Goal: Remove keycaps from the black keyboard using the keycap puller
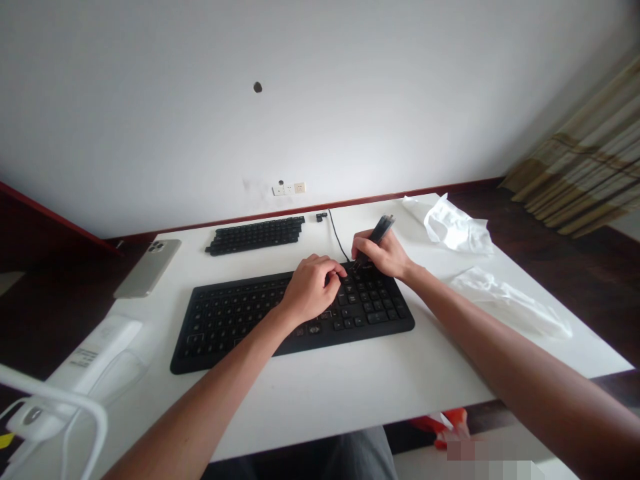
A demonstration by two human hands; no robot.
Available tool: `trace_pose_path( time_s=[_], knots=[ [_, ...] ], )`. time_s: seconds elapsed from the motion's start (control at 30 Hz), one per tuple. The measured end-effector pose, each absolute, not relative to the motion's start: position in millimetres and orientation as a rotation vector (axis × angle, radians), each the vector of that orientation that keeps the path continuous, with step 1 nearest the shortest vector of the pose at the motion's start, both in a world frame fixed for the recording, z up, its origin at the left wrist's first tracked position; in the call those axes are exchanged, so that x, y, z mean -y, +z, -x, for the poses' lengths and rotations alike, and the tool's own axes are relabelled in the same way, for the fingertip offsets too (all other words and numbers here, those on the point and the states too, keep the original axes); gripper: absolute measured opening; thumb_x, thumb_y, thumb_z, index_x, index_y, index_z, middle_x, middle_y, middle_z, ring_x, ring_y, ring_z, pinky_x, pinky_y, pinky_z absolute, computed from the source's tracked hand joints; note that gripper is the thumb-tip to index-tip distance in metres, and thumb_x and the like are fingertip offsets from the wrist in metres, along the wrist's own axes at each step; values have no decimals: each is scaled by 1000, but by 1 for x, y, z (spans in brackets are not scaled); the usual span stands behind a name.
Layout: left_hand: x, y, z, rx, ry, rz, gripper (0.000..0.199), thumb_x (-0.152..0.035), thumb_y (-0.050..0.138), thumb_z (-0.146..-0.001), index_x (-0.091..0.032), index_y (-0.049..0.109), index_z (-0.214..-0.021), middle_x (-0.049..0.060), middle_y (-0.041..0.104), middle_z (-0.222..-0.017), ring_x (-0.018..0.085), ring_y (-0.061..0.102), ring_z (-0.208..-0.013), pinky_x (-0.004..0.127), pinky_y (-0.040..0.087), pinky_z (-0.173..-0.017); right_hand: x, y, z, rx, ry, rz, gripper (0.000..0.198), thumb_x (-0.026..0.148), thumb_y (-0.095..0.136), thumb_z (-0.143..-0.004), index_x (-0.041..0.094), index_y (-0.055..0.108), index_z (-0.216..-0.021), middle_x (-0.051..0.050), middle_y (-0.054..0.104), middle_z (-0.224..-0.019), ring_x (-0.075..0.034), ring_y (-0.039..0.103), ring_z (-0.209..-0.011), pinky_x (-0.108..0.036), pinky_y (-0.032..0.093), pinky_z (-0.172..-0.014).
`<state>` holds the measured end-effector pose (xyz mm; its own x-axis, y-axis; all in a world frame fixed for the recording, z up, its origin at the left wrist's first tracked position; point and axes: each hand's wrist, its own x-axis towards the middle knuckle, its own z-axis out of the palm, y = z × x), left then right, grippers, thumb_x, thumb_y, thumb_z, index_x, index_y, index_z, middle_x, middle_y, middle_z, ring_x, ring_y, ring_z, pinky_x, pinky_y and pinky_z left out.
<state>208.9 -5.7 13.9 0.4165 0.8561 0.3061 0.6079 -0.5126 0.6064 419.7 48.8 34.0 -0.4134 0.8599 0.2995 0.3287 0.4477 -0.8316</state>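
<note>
A black keyboard (357,310) lies on the white desk. Keycaps cover its right part, while the left and middle show rows of key positions with pale centres. My right hand (383,253) grips a dark pen-like tool (381,229) over the keyboard's upper right; its lower tip is hard to make out among the keys. Resting on the keyboard just left of it is my left hand (313,283), fingers curled and thumb near the index finger. Whatever these fingers hold, if anything, is hidden. Behind the keyboard, removed black keycaps (257,235) stand in tight rows.
A few small black pieces (321,217) sit by the keyboard cable (337,237) at the back. To the left are a phone (150,267) and a white power strip (83,363) with cables. Crumpled white plastic bags (453,227) lie on the right. A wall (350,100) rises behind the desk (350,387).
</note>
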Motion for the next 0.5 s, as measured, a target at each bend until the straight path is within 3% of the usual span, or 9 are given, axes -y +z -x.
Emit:
trace_pose_path(
  time_s=[0.27,0.5],
  knots=[
    [7,14,-210,-1283,850,-2293,11,-15,66,-91,-23,73,-89,0,68,-79,20,59,-82,34,48,-80,-54,53,-434,2213,1325,1028,31,41,61,-95,18,79,-85,0,58,-60,-14,52,-54,-27,41,-52],
    [6,13,-209,-1288,815,-2249,7,-26,79,-88,-23,73,-89,1,72,-83,22,62,-86,35,48,-81,-51,65,-435,2254,1547,1015,30,42,61,-96,18,78,-88,-1,67,-67,-16,61,-58,-28,47,-56]
  ],
)
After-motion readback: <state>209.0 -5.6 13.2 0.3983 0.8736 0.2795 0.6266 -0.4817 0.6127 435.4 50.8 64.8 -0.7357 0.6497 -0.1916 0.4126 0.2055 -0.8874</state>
